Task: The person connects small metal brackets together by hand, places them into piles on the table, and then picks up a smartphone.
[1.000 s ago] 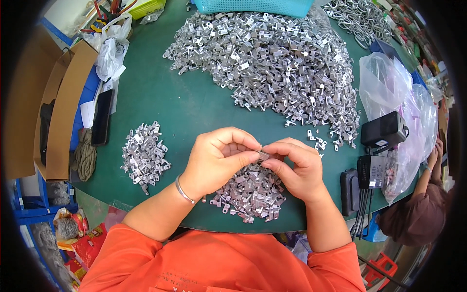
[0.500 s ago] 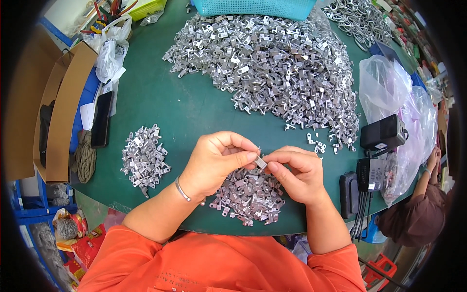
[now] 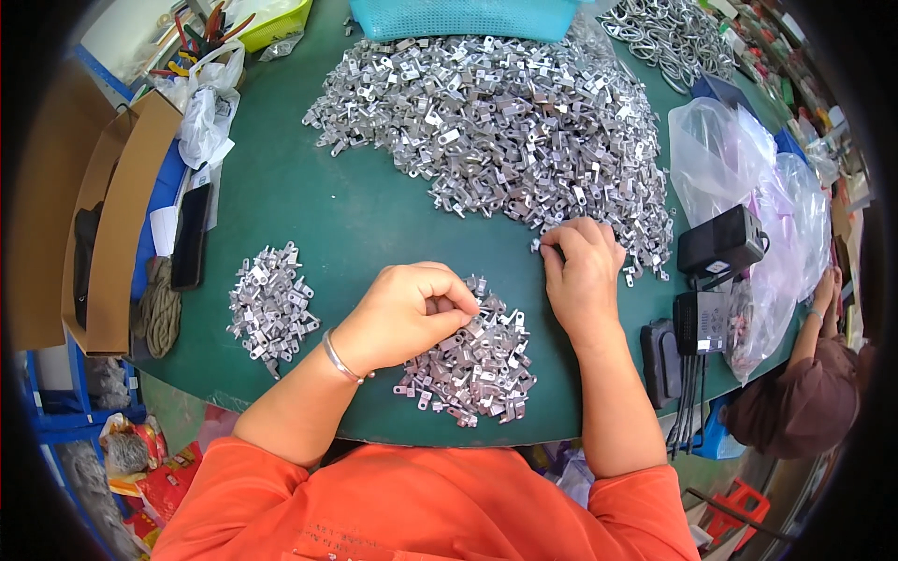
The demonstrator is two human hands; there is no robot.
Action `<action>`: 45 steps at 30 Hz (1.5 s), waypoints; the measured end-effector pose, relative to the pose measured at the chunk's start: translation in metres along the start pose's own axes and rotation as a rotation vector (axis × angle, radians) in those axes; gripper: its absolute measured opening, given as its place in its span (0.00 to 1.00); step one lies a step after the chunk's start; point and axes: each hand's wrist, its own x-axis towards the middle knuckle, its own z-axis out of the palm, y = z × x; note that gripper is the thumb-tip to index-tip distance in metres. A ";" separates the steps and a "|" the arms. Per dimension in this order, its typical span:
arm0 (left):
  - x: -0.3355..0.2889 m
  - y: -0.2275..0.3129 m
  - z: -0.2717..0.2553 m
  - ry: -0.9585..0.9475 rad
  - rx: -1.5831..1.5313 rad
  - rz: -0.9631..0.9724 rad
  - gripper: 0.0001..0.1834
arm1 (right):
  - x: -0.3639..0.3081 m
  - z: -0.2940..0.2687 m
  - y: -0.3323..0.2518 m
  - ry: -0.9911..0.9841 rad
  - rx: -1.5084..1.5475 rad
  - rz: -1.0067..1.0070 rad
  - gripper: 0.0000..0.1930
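My left hand (image 3: 402, 313) hovers at the upper left of a small heap of metal brackets (image 3: 472, 369) near the table's front edge. Its thumb and fingertips are pressed together, and whatever lies between them is too small to make out. My right hand (image 3: 585, 271) reaches to the near edge of a large pile of the same silvery L-shaped brackets (image 3: 505, 122). Its fingers are bent and drawn together, tips down, hiding the loose pieces under them. Another small heap of brackets (image 3: 273, 304) lies left of my left hand.
A turquoise basket (image 3: 468, 19) stands behind the large pile, with metal rings (image 3: 664, 37) at far right. Along the right are plastic bags (image 3: 716, 154) and black devices (image 3: 720, 243). A phone (image 3: 192, 234) and cardboard box (image 3: 122, 224) are left. Another person (image 3: 800, 402) sits at right.
My hands were together over the near heap, holding a bracket between them. They have parted: the right moved up and away to the large pile, while the left stayed near the heap.
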 end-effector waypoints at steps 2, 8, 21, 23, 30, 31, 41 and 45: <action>-0.001 0.004 0.003 0.032 0.033 0.033 0.08 | -0.002 -0.001 0.000 0.016 -0.027 -0.030 0.06; -0.001 0.004 0.012 0.130 -0.394 -0.029 0.13 | -0.009 -0.009 -0.037 -0.069 0.702 -0.226 0.09; -0.003 0.001 0.017 0.253 -0.105 0.281 0.21 | -0.011 -0.020 -0.036 -0.259 0.850 -0.083 0.09; -0.004 0.002 0.018 0.255 -0.090 0.298 0.20 | -0.010 -0.021 -0.037 -0.225 0.846 -0.108 0.09; -0.006 0.008 0.012 0.099 -0.313 0.079 0.13 | -0.011 -0.022 -0.036 -0.134 0.801 -0.129 0.08; -0.005 0.007 0.013 0.101 -0.311 0.081 0.13 | -0.010 -0.021 -0.034 -0.105 0.766 -0.192 0.09; -0.030 0.022 -0.028 0.726 0.478 0.638 0.11 | -0.014 -0.018 -0.034 -0.052 0.720 -0.059 0.08; -0.078 0.006 -0.081 0.888 0.643 0.329 0.09 | -0.018 -0.018 -0.034 0.001 0.815 0.102 0.07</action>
